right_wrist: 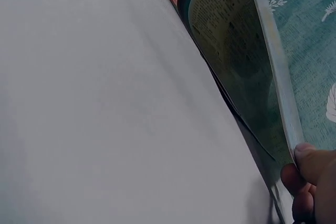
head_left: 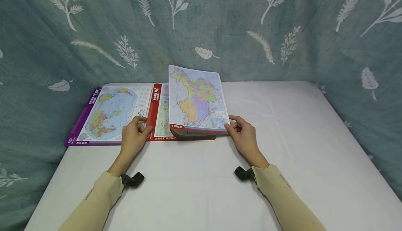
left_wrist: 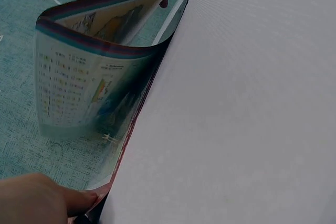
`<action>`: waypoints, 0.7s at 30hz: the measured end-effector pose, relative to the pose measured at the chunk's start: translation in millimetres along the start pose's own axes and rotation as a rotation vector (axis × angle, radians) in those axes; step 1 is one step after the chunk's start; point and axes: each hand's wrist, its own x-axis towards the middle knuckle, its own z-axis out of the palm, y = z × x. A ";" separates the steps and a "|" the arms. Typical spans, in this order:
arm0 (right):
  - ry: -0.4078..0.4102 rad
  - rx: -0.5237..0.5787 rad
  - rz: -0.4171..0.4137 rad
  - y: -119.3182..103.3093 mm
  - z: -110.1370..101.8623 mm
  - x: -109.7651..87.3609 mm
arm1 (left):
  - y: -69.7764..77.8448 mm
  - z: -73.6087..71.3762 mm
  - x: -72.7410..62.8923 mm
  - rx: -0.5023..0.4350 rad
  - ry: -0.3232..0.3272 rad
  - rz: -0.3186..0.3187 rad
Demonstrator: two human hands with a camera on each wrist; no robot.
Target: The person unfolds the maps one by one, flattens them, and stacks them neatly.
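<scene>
A red-bordered map point(head_left: 152, 110) lies on the white table with printed sheets attached. Its lifted panel point(head_left: 198, 98), printed with a coloured country map, leans up and curves back over the rest; the left wrist view shows the bent sheet point(left_wrist: 68, 77) standing in a loop. My right hand point(head_left: 245, 136) pinches this panel's lower right corner between thumb and fingers, also seen in the right wrist view. My left hand point(head_left: 133, 138) pinches the red border at the lower left, thumb point(left_wrist: 81, 200) on top. A purple-bordered world map point(head_left: 111, 112) lies flat beside it on the left.
The white-covered table point(head_left: 282, 154) stretches to the right and toward me. Behind it hangs a green curtain point(head_left: 232, 28) with white leaf prints, close to the back edge. A black wrist mount point(head_left: 133, 179) sits at each beige sleeve.
</scene>
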 end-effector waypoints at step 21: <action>0.014 -0.116 0.040 26.4 -36.0 -3.2 | -2.0 1.3 0.3 -0.005 0.006 0.012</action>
